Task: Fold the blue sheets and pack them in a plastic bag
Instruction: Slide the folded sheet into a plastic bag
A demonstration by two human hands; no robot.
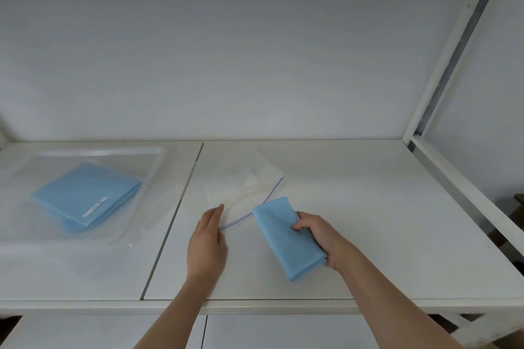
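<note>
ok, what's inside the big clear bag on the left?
The clear bag holds a stack of folded blue sheets with a white label strip on top. How many sheets there are, and whatever lies beneath the top one, can't be seen.

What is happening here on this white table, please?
A person is packing blue sheets. The right hand grips a folded sheet just above the table. The left hand reaches with straight fingers to the mouth of a clear zip bag. At the left, a stack of sheets lies inside another clear bag.
</note>
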